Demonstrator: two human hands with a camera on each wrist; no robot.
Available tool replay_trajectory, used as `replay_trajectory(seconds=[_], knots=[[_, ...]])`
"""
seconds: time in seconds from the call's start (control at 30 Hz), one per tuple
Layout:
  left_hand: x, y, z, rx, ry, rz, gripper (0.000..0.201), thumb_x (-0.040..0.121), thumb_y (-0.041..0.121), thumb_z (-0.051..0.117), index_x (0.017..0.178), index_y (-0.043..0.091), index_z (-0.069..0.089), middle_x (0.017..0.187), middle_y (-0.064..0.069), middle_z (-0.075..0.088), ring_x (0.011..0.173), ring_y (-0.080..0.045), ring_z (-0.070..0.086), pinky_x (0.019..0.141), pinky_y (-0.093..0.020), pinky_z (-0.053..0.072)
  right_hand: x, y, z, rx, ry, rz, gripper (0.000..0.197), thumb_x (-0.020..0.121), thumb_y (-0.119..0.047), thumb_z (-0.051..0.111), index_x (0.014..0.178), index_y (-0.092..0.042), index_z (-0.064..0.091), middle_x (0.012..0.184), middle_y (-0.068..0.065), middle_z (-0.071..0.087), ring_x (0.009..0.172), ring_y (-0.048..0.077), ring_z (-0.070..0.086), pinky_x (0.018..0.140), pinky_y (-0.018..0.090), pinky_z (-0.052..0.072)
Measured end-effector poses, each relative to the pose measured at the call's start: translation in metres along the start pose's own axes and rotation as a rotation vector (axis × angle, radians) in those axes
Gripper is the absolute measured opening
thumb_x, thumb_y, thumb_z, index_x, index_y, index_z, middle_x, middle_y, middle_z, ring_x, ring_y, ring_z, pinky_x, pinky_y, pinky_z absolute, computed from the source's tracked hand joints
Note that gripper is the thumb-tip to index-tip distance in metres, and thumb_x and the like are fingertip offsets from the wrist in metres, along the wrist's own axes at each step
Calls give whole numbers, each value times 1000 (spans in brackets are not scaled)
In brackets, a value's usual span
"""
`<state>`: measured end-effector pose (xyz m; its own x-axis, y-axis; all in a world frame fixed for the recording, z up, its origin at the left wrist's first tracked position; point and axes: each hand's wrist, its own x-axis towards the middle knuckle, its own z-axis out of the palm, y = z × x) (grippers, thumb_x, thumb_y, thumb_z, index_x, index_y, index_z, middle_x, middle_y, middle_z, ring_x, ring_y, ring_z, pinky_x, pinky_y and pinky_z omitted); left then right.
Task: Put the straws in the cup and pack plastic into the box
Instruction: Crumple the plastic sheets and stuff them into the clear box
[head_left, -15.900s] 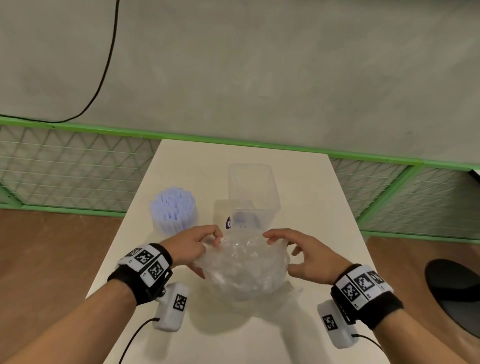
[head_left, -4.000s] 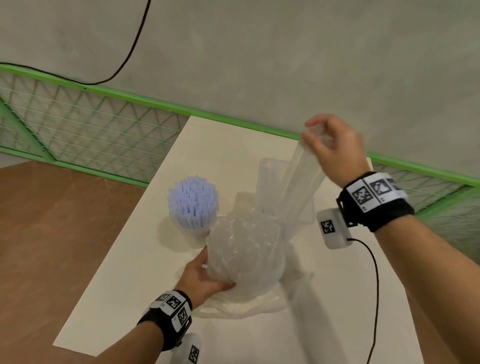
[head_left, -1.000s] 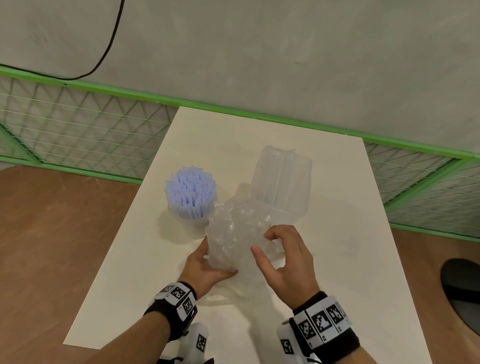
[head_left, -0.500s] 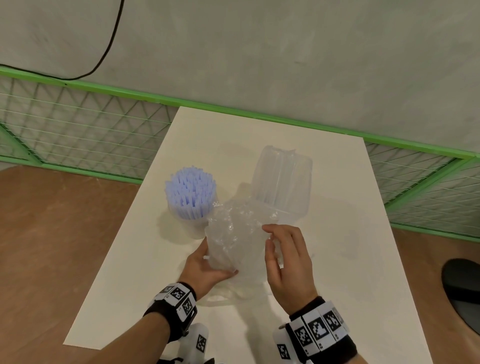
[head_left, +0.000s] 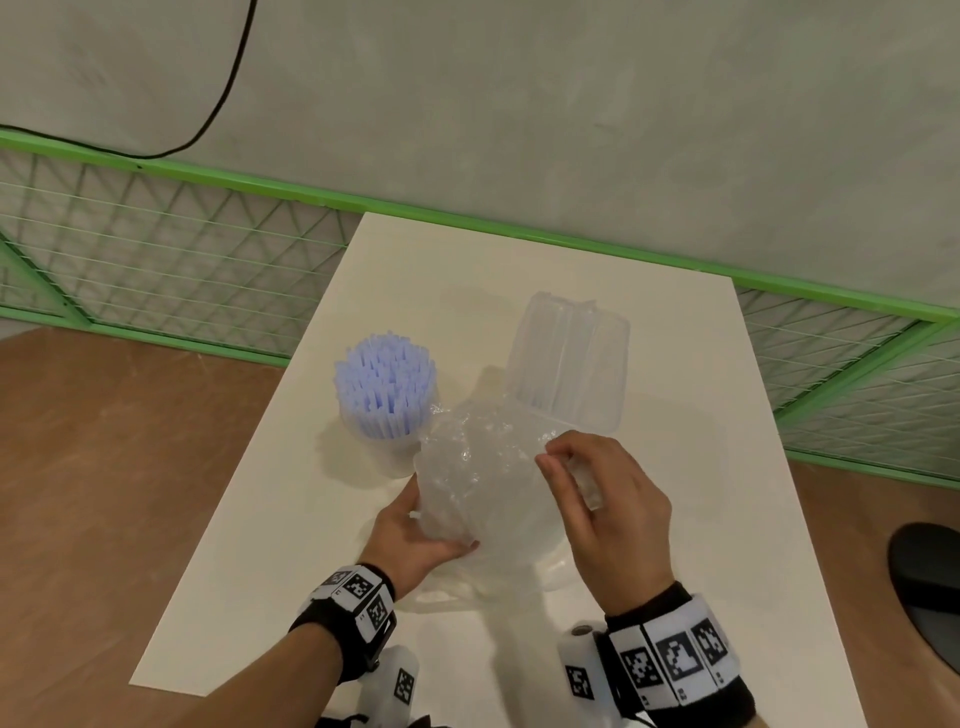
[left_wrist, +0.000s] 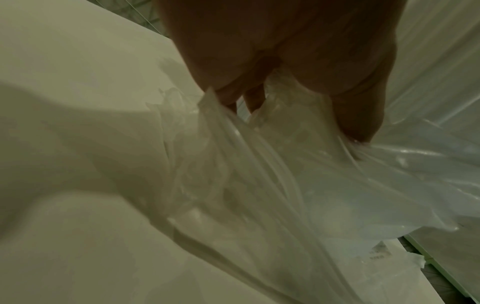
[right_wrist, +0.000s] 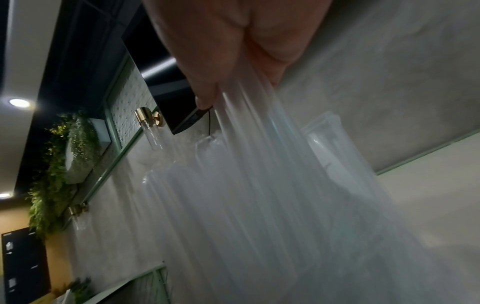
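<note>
A clear cup (head_left: 387, 452) packed with pale blue straws (head_left: 384, 384) stands at the table's left. Right of it stands the clear plastic box (head_left: 569, 364), with folded plastic upright inside it. In front of both is a crumpled bundle of clear plastic (head_left: 483, 488). My left hand (head_left: 415, 530) grips the bundle from the lower left, and its fingers (left_wrist: 233, 96) are curled into the film (left_wrist: 259, 174). At the bundle's upper right edge my right hand (head_left: 550, 457) pinches the plastic. In the right wrist view, long folds of plastic (right_wrist: 259, 174) hang from that hand (right_wrist: 239, 90), with the box (right_wrist: 327, 131) behind.
The white table (head_left: 675, 519) ends near my wrists and abuts a green-framed mesh fence (head_left: 156, 249) under a grey wall. A black cable (head_left: 228, 88) hangs on the wall. Brown floor lies on both sides, with a dark round object (head_left: 930, 582) at the right.
My right hand has slid up the bundle's right side and its fingers have closed into a pinch on the plastic. The left hand, cup and box have stayed put.
</note>
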<state>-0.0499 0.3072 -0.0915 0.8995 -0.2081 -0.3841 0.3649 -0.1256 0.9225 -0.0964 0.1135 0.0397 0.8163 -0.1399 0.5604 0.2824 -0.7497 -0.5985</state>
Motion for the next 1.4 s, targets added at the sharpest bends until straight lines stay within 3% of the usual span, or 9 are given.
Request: replay_trajectory(seconds=[0.2, 0.57, 0.7, 0.83, 0.97, 1.03, 1.1, 1.2, 1.4], knots=[[2, -2, 0, -16, -1, -9, 73, 53, 1, 94, 113, 24, 60, 99, -2, 76, 90, -17, 74, 78, -20, 56, 30, -4, -20, -74, 126, -90, 13, 86, -6, 74, 98, -2, 72, 93, 2, 74, 81, 7, 69, 77, 13, 53], [2, -5, -1, 6, -2, 1, 74, 49, 9, 96, 112, 27, 61, 99, -1, 76, 92, -18, 73, 81, -24, 55, 122, -13, -126, 366, 335, 148, 29, 88, -44, 70, 106, -21, 65, 92, -15, 69, 84, 11, 70, 85, 32, 56], [2, -5, 0, 3, 11, 3, 72, 50, 7, 96, 109, 26, 61, 99, 0, 76, 96, -20, 71, 87, -28, 56, 164, -16, -161, 405, 154, 45, 48, 101, -41, 45, 101, 7, 53, 86, 14, 57, 75, 9, 58, 71, 29, 53], [1, -4, 0, -8, 6, 8, 74, 47, 11, 97, 109, 29, 62, 99, 3, 76, 97, -21, 71, 93, -37, 55, 188, 10, -111, 426, 307, 11, 24, 91, -33, 69, 103, -12, 63, 84, -12, 69, 73, 9, 69, 76, 35, 57], [0, 0, 1, -41, -14, 17, 79, 41, 20, 97, 111, 28, 62, 99, 4, 77, 98, -21, 71, 95, -38, 54, 179, 79, -42, 321, -17, 117, 12, 89, -23, 69, 101, -25, 70, 94, -5, 74, 89, 16, 70, 90, 50, 55], [0, 0, 1, -54, -16, 10, 83, 35, 28, 95, 112, 28, 61, 98, 4, 77, 98, -21, 71, 96, -40, 54, 167, 101, -23, 129, -225, 133, 21, 93, -27, 66, 113, -33, 68, 118, -9, 69, 112, 10, 64, 107, 38, 45], [0, -1, 1, -44, -18, 7, 84, 37, 28, 95, 114, 28, 61, 99, 4, 77, 98, -21, 71, 96, -41, 53, 157, 119, -8, -137, -469, 86, 37, 99, -32, 56, 136, -33, 54, 138, -16, 47, 136, 7, 41, 115, 26, 28], [0, -1, 1, -41, -19, 8, 80, 45, 15, 96, 116, 27, 61, 101, 6, 76, 99, -18, 71, 96, -38, 53, 151, 130, 7, -444, -759, -75, 55, 103, -38, 40, 155, -30, 20, 160, -14, 22, 151, 15, 9, 120, 43, 16], [-1, 2, 3, -32, 5, 10, 72, 54, -2, 92, 109, 30, 60, 93, 12, 77, 93, -13, 72, 87, -25, 56, 161, 123, 8, -531, -833, -124, 89, 83, -81, 33, 154, -40, -1, 162, -20, -3, 151, 18, -2, 116, 51, 11]])
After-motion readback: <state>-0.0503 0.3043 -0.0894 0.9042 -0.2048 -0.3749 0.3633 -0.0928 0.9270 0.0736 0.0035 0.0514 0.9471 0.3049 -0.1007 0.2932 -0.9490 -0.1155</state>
